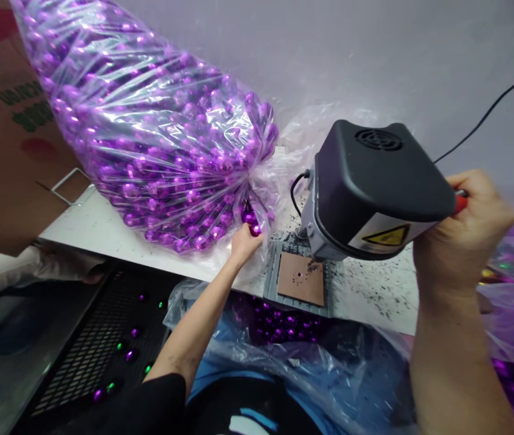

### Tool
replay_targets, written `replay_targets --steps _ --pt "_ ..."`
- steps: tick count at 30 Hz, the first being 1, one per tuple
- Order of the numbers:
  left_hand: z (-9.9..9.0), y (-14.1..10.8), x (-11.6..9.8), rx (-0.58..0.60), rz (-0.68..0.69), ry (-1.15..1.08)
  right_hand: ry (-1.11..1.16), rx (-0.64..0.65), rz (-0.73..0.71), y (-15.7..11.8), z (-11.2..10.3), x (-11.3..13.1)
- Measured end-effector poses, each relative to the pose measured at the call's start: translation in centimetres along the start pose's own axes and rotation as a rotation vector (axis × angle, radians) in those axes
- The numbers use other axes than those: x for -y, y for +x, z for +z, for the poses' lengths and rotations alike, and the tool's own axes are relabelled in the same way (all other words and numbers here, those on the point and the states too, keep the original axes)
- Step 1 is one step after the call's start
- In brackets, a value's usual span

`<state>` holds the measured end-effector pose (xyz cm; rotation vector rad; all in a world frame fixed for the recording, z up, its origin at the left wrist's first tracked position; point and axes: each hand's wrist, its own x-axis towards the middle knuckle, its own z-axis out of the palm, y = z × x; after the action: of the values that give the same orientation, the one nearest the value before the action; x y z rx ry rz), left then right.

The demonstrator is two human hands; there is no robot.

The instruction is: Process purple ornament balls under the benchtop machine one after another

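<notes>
We see a shiny purple ball [251, 221] in the middle of the picture. Our left hand [244, 243] is nearly closed, with the thumb and fingers pinching the ball. It is right by the twisted neck of a big clear bag of purple balls [161, 139], and we cannot tell if the thin plastic goes around it. The big bag fills the upper left.

Right of the middle stands a black press [388, 169] with a yellow warning label [384, 234]. Our right hand [472, 223] is curled tight around its red handle [460, 203], and some fingers are hidden. Below the press, just right of our left hand, a brown square plate [293, 291] with a little hole sits on a gray base [272, 272]. Tiny black bits are all over the white table [374, 296] there.

At the bottom middle, more purple balls [279, 320] shine under the table edge. At the lower left, purple and green balls lie in a black mesh crate [84, 338]. A cardboard box [12, 121] is at the far left.
</notes>
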<state>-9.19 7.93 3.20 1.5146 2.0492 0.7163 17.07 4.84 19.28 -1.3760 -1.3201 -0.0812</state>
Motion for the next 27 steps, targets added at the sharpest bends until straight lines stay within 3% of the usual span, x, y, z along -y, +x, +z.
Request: replay_targets --steps 2,5,8,10,17,24,27 --pt "-1.1 -1.3 1.0 0.001 0.017 -0.220 -0.001 0.028 0.003 0.0 -0.1 0.1" --pt "-3.5 -4.1 2.3 0.045 0.078 -0.719 -0.012 0.030 -0.036 0.1 -0.1 0.0" --pt "-5.2 -6.8 2.3 0.238 0.091 -1.025 -0.010 -0.006 -0.078 0.1 0.2 -0.2" --pt "-5.4 -8.2 1.8 0.382 0.057 -1.149 0.001 -0.017 -0.082 0.1 0.3 -0.4" --pt "-2.9 -10.5 0.4 0.688 -0.097 -1.310 0.008 0.032 -0.058 0.2 0.1 0.2" --pt "-2.5 -11.2 1.8 0.873 -0.235 -1.316 0.016 0.058 -0.058 0.0 0.2 0.9" --pt "-2.1 -11.7 2.0 0.876 -0.247 -1.310 0.022 0.056 -0.057 0.0 0.4 0.7"
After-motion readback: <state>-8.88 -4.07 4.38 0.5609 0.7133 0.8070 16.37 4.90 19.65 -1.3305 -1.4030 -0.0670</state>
